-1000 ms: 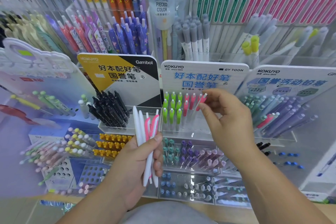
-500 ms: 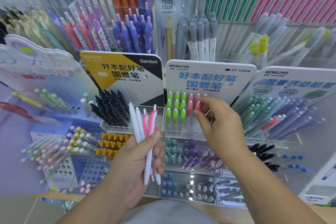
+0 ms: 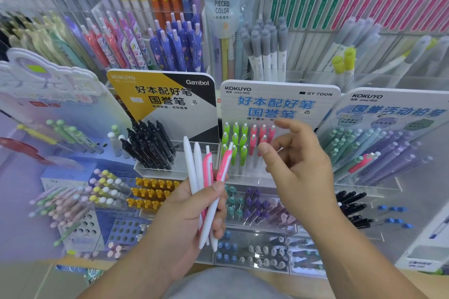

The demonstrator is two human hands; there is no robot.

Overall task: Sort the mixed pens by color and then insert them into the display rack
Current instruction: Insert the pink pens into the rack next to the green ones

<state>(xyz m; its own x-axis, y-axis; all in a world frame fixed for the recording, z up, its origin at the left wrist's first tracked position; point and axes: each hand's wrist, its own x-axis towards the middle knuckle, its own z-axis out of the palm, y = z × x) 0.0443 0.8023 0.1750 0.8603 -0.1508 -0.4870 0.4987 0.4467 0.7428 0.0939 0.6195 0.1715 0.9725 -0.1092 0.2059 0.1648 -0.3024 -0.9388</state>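
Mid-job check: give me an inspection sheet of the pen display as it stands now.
Surface: tan counter edge below the stacked displays.
Job's things: bunch of white and pink-clipped plastic pens in the left hand; clear acrylic rack holds upright green-capped pens and pink-capped pens, grouped by colour.
Clutter: black pens, mustard-capped pens, teal and purple pencils in neighbouring racks.
Hands: left hand grips the bunch; right hand open, holding nothing, in front of the rack.
Cables: nothing seen.
Surroundings: white KOKUYO sign board; shelves of packaged pens behind.
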